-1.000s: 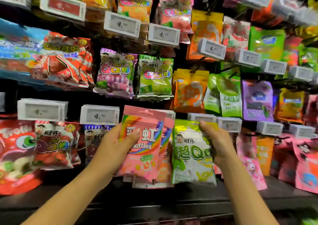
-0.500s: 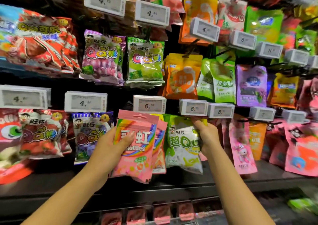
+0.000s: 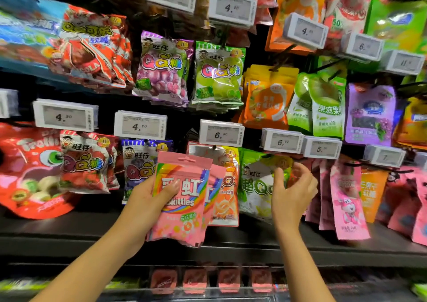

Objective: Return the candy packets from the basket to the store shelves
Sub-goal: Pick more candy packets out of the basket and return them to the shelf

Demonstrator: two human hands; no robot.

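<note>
My left hand (image 3: 150,197) grips a pink Skittles packet (image 3: 184,211) by its left edge, thumb across the front, with a second pink packet (image 3: 213,193) stacked behind it. They are held in front of the lower row of hanging candy. A green and white QQ packet (image 3: 254,186) hangs on a peg under the 6.00 price tag (image 3: 282,142). My right hand (image 3: 292,191) is just in front of that packet's right side, fingers loosely curved and holding nothing. The basket is out of view.
Rows of hanging candy bags fill the rack, with price tags such as the 6.50 tag (image 3: 221,133) above each peg. A dark shelf ledge (image 3: 231,248) runs below the bags. Small pink boxes (image 3: 196,281) sit on a lower shelf.
My right hand let go of the green QQ packet, which now hangs on its peg, and drew back a little. The view shifted upward. My left hand keeps holding the pink packets.
</note>
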